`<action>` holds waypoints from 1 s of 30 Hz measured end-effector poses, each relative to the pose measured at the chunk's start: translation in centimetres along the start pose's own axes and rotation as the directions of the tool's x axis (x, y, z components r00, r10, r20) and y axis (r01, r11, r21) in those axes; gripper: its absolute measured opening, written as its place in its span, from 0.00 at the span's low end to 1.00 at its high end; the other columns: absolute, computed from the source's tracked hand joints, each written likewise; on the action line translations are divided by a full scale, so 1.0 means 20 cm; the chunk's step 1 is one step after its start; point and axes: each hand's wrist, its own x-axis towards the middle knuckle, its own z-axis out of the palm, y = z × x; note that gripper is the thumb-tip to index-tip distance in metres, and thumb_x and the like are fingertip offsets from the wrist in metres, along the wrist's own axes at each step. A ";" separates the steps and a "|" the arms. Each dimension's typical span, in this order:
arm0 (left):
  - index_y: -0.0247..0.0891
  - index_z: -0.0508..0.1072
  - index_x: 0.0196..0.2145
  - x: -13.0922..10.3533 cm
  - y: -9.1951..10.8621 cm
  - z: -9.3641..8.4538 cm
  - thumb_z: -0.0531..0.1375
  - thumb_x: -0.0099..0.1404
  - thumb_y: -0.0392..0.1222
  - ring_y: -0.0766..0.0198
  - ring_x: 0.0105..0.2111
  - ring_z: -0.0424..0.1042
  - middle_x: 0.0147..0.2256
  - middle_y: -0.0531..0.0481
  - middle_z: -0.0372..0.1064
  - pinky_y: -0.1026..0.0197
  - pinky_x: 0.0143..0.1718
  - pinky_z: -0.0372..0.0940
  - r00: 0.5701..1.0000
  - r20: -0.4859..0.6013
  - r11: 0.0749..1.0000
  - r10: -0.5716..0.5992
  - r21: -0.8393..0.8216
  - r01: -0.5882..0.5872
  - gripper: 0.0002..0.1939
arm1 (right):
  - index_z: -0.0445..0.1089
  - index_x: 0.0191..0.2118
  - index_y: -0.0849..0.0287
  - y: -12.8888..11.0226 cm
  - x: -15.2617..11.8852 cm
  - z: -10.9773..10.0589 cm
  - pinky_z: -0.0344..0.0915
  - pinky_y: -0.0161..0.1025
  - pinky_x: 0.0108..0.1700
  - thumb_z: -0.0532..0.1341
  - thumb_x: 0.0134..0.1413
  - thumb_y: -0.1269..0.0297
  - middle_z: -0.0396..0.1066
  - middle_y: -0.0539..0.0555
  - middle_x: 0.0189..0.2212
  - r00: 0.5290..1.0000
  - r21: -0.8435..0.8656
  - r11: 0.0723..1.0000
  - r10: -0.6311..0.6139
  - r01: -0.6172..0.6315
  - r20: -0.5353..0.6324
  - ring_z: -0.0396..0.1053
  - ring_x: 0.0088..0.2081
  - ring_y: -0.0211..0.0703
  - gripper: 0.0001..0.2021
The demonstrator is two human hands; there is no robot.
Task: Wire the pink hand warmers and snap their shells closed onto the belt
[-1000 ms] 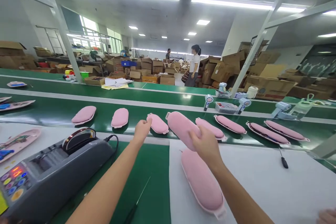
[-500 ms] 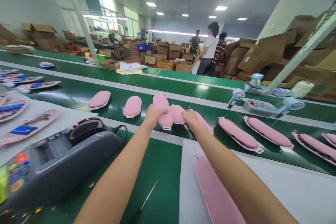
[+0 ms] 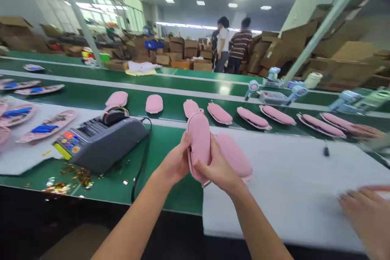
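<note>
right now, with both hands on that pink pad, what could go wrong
The pink pad is held in the air by the left hand and right hand; a slip might drop it onto the second pad below. A co-worker's hand is close at the right, so elbows might collide.

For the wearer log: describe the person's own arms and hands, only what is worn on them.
Both forearms are bare as far as the view shows, no sleeves in sight. The left hand and the right hand wear no gloves. No watch, ring, band or wristband shows on either wrist. Fingernails are too blurred to judge.
</note>
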 end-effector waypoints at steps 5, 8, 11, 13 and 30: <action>0.37 0.74 0.43 -0.09 -0.25 -0.03 0.70 0.42 0.61 0.47 0.45 0.73 0.39 0.43 0.77 0.53 0.46 0.69 0.958 0.166 0.971 -0.236 -0.002 0.239 0.34 | 0.48 0.64 0.57 0.06 -0.33 -0.01 0.53 0.56 0.62 0.68 0.41 0.51 0.53 0.62 0.56 0.957 -0.083 0.958 0.264 -0.275 -0.118 0.49 0.63 0.58 0.46; 0.44 0.70 0.51 -0.10 -0.31 -0.05 0.72 0.44 0.56 0.50 0.41 0.76 0.38 0.47 0.78 0.53 0.45 0.69 0.969 0.130 0.977 -0.212 0.009 0.213 0.37 | 0.49 0.64 0.57 0.07 -0.39 -0.01 0.64 0.48 0.57 0.67 0.42 0.59 0.58 0.60 0.55 0.937 0.065 0.947 0.322 -0.316 -0.136 0.60 0.57 0.52 0.43; 0.42 0.72 0.48 -0.12 -0.29 -0.09 0.70 0.44 0.60 0.47 0.40 0.76 0.35 0.45 0.78 0.49 0.45 0.70 0.945 0.123 0.952 -0.303 -0.007 0.306 0.35 | 0.51 0.64 0.57 0.06 -0.41 -0.06 0.72 0.39 0.44 0.58 0.54 0.61 0.66 0.58 0.51 0.946 0.247 0.929 0.306 -0.274 -0.105 0.68 0.48 0.46 0.32; 0.37 0.75 0.42 -0.14 -0.26 -0.13 0.67 0.43 0.65 0.41 0.43 0.75 0.33 0.42 0.78 0.45 0.45 0.69 0.913 0.108 0.918 -0.393 -0.011 0.397 0.35 | 0.56 0.62 0.57 0.05 -0.42 -0.11 0.71 0.36 0.41 0.53 0.61 0.59 0.70 0.57 0.48 0.956 0.266 0.932 0.280 -0.247 -0.091 0.71 0.44 0.44 0.24; 0.36 0.75 0.41 -0.16 -0.24 -0.23 0.59 0.49 0.70 0.42 0.38 0.77 0.37 0.40 0.77 0.46 0.37 0.70 0.787 -0.066 0.786 -0.613 -0.151 0.599 0.35 | 0.66 0.50 0.55 0.22 -0.43 -0.21 0.55 0.44 0.39 0.52 0.58 0.79 0.71 0.52 0.39 0.979 -0.679 0.712 -0.066 0.180 0.191 0.64 0.40 0.44 0.18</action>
